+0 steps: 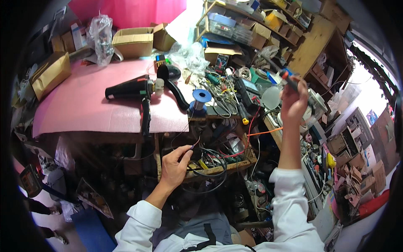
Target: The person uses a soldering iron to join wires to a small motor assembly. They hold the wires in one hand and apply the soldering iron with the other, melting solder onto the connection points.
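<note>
My left hand [175,166] is closed in a pinch on a thin cable [193,146], with fine reddish wire ends at its tip, over an open drawer [222,169]. My right hand [294,103] is raised at the right, its fingers wrapped round a tool that looks like a soldering iron [289,80]. It has a dark handle, an orange collar and a grey shaft pointing up and left. On the pink mat [79,105] lies a black hair dryer body [126,89], beside a curved black part [174,86]. A blue wire spool [200,97] stands at the mat's right edge.
Tools, pliers and wires crowd the bench right of the spool. An orange cord [264,133] and red leads [252,122] cross near the drawer. Cardboard boxes [133,42] and plastic bags [100,40] line the back. Shelves [268,25] hold parts at the far right.
</note>
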A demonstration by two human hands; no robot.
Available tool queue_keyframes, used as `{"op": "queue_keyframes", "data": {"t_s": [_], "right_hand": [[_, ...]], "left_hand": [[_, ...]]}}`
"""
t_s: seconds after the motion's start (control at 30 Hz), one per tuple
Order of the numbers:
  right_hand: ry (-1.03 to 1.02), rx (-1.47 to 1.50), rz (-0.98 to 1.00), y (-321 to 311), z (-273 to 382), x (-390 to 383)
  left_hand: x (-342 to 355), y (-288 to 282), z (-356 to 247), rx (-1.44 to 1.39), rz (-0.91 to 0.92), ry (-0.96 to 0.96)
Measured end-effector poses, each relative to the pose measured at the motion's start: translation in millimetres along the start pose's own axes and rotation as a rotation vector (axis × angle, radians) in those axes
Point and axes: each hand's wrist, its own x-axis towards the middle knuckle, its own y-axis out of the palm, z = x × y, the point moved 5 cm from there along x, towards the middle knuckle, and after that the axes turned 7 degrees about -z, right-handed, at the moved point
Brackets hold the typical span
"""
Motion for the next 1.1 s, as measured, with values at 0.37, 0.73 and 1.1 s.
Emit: {"op": "queue_keyframes", "data": {"t_s": [0.37,0.73,1.1], "right_hand": [[0.435,0.228,-0.064,-50,-13,-256],[0.545,0.230,-0.204,-64,-29,-267],[0.638,0.206,-0.174,-44,-73,-258]], "left_hand": [[5,1,20,-0.366,0.228,-0.227],[-1,17,1,0.122,0.268,0.221],[14,11,-4,-0.049,0.015,-0.039]]}}
